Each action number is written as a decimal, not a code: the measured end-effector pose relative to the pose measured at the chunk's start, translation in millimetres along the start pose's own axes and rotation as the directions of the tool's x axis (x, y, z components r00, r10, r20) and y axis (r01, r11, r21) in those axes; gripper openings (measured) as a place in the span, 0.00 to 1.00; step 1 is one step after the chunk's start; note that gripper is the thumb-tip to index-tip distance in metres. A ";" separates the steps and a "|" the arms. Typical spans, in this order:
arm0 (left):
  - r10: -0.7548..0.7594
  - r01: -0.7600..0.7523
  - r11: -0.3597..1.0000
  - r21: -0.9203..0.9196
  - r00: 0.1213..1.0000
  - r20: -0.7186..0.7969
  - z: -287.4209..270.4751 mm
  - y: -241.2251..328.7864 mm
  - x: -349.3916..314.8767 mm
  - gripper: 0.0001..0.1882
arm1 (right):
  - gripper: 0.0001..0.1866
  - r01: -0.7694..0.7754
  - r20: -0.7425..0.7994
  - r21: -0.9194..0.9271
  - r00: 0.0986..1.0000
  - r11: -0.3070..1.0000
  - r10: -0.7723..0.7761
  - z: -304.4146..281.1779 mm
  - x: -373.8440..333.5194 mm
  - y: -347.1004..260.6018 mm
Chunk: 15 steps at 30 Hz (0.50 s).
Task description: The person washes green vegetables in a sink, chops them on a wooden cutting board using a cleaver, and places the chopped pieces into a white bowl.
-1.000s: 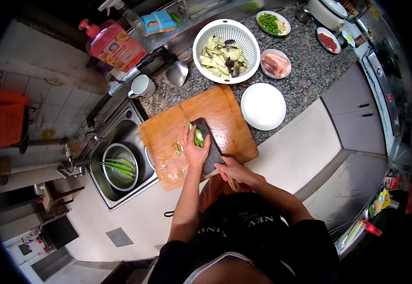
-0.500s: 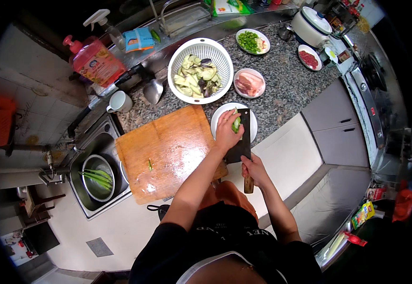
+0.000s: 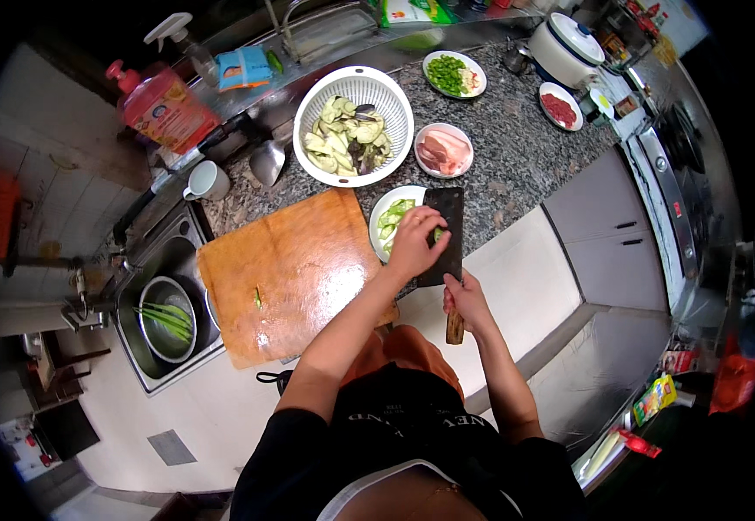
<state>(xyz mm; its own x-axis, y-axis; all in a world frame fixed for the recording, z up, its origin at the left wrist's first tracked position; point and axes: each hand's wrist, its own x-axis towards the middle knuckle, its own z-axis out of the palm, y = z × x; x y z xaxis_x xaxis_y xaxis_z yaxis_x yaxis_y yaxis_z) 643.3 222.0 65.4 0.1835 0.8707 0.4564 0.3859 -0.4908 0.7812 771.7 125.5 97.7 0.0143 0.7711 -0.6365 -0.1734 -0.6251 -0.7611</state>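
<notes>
My right hand is closed round the wooden handle of a cleaver, whose broad dark blade is held flat over the right part of a white plate. Against the blade, the fingers and thumb of my left hand curl round a few green pepper slices; how many is hidden. More light green slices lie in the plate, left of the blade. Left of the plate, a wooden cutting board bears one small green piece and wet, shiny patches.
Behind the board stands a white colander of sliced eggplant. A bowl of pale meat, a plate of chopped greens and a dish of red minced meat line the counter. The sink holds a metal bowl with long green peppers.
Green slices that were gathered under my left hand on the blade now lie in the plate. The left hand's fingers have shifted along the blade. The whole view has moved slightly.
</notes>
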 end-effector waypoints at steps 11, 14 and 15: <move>-0.243 0.253 0.949 0.189 0.967 -0.074 -38.7 -42.2 -20.4 0.03 | 0.06 0.078 -0.048 0.123 0.996 0.989 -0.073 -27.1 -15.4 -18.0; -0.551 0.537 0.834 -0.123 0.821 -0.149 -68.4 -53.3 -48.4 0.04 | 0.06 0.078 -0.022 0.096 0.997 0.992 -0.077 -22.2 -21.9 -23.0; -0.504 0.507 0.860 -0.058 0.826 -0.254 -83.5 -54.5 -58.5 0.04 | 0.05 0.082 0.003 0.081 0.997 0.993 -0.083 -20.8 -25.4 -22.7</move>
<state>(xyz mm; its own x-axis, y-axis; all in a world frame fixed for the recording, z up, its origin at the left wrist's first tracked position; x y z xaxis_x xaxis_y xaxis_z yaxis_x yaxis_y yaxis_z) 536.0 195.1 31.8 -0.2725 0.9578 0.0914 0.3728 0.0175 0.9278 795.8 117.6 128.5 0.0259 0.8205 -0.5711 -0.2505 -0.5477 -0.7983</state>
